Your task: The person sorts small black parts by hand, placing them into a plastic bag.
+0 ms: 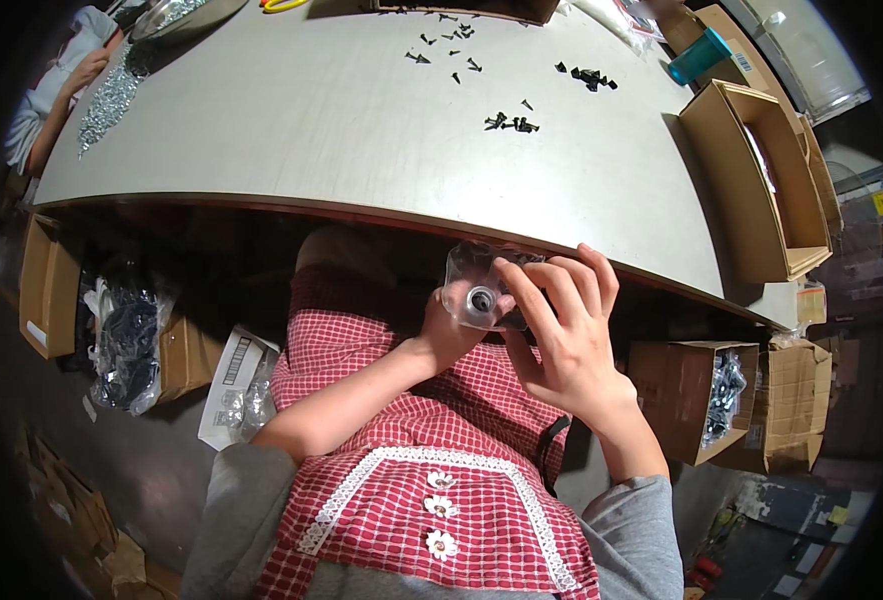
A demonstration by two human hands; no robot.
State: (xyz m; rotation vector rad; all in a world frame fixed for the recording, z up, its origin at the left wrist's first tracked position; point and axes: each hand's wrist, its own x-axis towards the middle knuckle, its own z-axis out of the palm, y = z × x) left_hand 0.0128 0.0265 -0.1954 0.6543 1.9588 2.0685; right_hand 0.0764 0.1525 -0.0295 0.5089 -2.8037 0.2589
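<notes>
A clear plastic piece (454, 268) with wavy edges and a round, dark-centred socket is held over my lap, just below the table's near edge. My left hand (448, 330) grips it from the left and underneath, partly hidden by the see-through plastic. From the right, my right hand (566, 345) reaches over it, index fingertip on its upper part and thumb by its lower right side. The other right fingers are raised and bent toward the table edge. Whether a small part sits in the socket is hard to make out.
On the white table (291, 120) lie scattered black screws (511, 123), small black pieces (591, 77) and a heap of silvery parts (111, 105). A teal cup (698, 57) and cardboard box (751, 180) stand at right. Another person's arm (66, 95) rests far left. Boxes (696, 400) flank my lap.
</notes>
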